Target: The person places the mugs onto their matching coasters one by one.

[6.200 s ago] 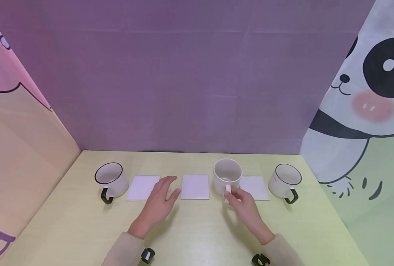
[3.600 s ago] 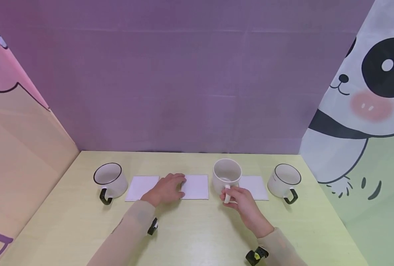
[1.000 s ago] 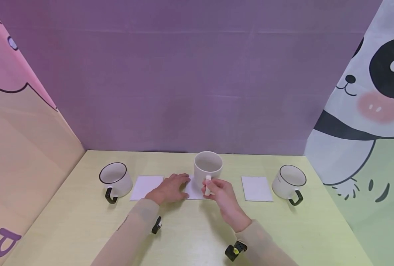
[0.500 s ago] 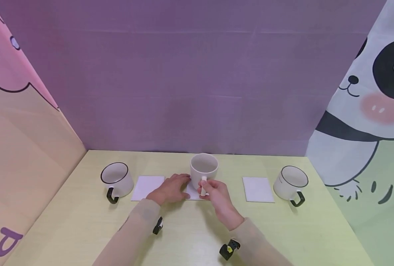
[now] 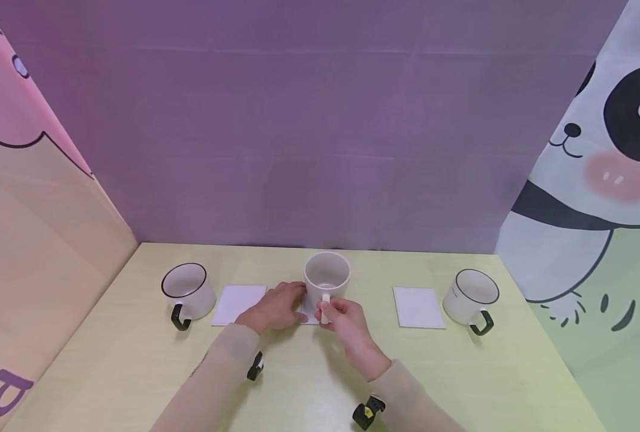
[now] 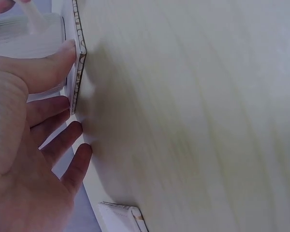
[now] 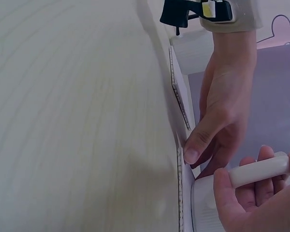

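My right hand (image 5: 326, 310) pinches the handle (image 7: 259, 171) of a plain white mug (image 5: 327, 275). The mug stands upright over the middle white coaster (image 5: 308, 313). In the right wrist view the mug's base (image 7: 203, 209) is at the coaster (image 7: 182, 193); I cannot tell whether it rests on it. My left hand (image 5: 278, 305) lies flat at that coaster's left side. Its thumb (image 7: 199, 141) presses against the coaster's edge (image 6: 79, 72), and the fingers (image 6: 63, 140) are spread and relaxed.
A black-rimmed mug (image 5: 185, 289) with a black handle stands at the far left, and another (image 5: 473, 295) at the far right. Bare white coasters lie at left (image 5: 239, 303) and right (image 5: 418, 307). Purple, pink and panda-print walls enclose the yellow table (image 5: 309, 384).
My right hand has carried the white mug left from beside the right coaster to the middle coaster and lowered it there. My left hand has stayed at that coaster's left edge.
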A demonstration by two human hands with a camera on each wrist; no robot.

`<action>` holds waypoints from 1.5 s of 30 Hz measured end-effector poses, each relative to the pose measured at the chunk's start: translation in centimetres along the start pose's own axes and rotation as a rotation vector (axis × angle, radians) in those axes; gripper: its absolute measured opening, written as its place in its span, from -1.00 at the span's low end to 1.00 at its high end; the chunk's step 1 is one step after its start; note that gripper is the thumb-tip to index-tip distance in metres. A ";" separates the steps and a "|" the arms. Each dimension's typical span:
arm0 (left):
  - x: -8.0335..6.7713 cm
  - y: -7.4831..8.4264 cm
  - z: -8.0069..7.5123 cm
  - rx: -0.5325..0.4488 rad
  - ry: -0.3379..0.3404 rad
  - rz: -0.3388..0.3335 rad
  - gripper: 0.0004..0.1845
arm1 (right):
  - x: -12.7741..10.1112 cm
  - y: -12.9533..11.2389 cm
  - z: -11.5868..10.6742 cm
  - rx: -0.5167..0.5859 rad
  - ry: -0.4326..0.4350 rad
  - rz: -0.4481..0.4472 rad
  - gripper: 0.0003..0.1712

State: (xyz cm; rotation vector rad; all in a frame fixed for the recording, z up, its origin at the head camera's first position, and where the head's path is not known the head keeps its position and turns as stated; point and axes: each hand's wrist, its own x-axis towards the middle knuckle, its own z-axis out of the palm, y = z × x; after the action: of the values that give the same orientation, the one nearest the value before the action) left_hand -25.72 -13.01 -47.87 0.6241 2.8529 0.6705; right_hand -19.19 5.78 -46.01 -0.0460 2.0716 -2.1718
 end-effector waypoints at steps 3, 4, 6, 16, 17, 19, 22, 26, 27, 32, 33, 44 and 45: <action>-0.1 0.0 0.0 -0.004 -0.001 -0.001 -0.24 | -0.2 0.0 0.1 0.004 0.001 0.006 -0.69; -0.1 0.0 0.0 -0.003 -0.003 -0.004 -0.24 | -0.2 0.0 0.2 0.006 0.002 0.010 -0.69; -0.2 0.1 -0.1 -0.006 -0.004 -0.010 -0.23 | -0.3 -0.1 0.3 0.008 0.003 0.014 -0.68; -0.3 0.3 -0.1 -0.017 0.010 -0.013 -0.25 | -0.7 -0.2 -0.1 -0.011 -0.049 0.003 -0.65; -0.3 0.3 -0.1 -0.019 0.009 -0.013 -0.25 | -0.8 -0.2 -0.3 -0.026 -0.057 0.000 -0.63; -0.2 0.3 0.0 -0.023 0.006 -0.013 -0.25 | -1.1 -0.4 -1.1 -0.054 -0.070 -0.010 -0.62; -0.1 0.2 0.0 -0.020 0.001 -0.014 -0.24 | -1.5 -0.7 -2.4 -0.094 -0.076 -0.019 -0.64; -0.1 0.2 -0.1 -0.017 0.004 -0.018 -0.25 | -1.9 -0.9 -4.0 -0.141 -0.082 -0.034 -0.67; -0.1 0.2 -0.1 -0.019 0.003 -0.021 -0.25 | -2.1 -1.0 -4.3 -0.153 -0.082 -0.037 -0.67; -0.1 0.1 -0.1 -0.011 -0.002 -0.014 -0.25 | -2.8 -1.7 -5.9 -0.207 -0.089 -0.055 -0.66; -0.1 0.2 -0.1 -0.011 -0.006 -0.015 -0.24 | -3.0 -1.9 -6.2 -0.222 -0.093 -0.057 -0.67; 0.1 0.2 0.0 -0.014 -0.012 -0.021 -0.23 | -4.0 -4.0 -9.9 -0.439 0.002 -0.095 -0.74; 0.1 0.2 -0.1 -0.018 -0.011 -0.022 -0.22 | -4.0 -4.2 -10.2 -0.448 0.012 -0.097 -0.75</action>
State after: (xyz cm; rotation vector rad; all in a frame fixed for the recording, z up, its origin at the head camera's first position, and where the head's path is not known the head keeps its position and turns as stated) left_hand -25.73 -12.87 -47.72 0.5911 2.8358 0.6862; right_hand -16.74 16.53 -42.01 -0.1833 2.5669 -1.7101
